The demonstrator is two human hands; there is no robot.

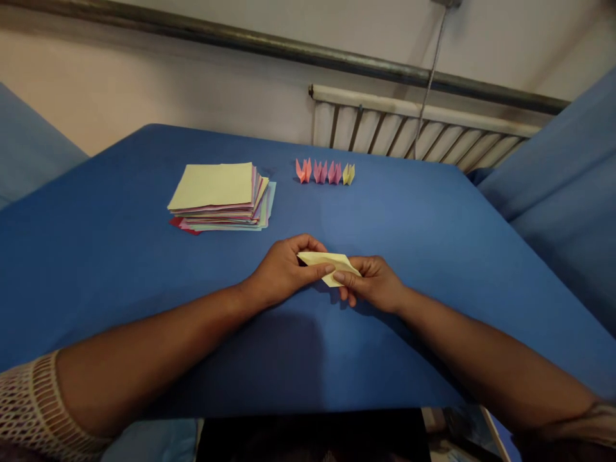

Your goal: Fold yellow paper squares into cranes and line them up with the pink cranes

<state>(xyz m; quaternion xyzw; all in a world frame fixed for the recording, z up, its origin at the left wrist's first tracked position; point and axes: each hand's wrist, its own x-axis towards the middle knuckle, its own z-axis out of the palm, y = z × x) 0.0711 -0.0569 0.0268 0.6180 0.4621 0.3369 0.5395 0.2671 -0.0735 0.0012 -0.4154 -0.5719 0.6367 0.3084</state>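
Observation:
A folded pale yellow paper (327, 262) is held just above the blue table (433, 218), near its middle. My left hand (283, 269) pinches the paper's left end, thumb along its lower edge. My right hand (373, 282) grips the right end, thumb on top and fingers curled beneath. The paper looks like a long narrow folded shape.
A stack of coloured square papers (221, 196) with a yellow sheet on top lies at the back left. A row of small folded paper figures (325, 172), pink, red and yellow, stands at the back centre. A white radiator (414, 128) and a wall lie behind the table.

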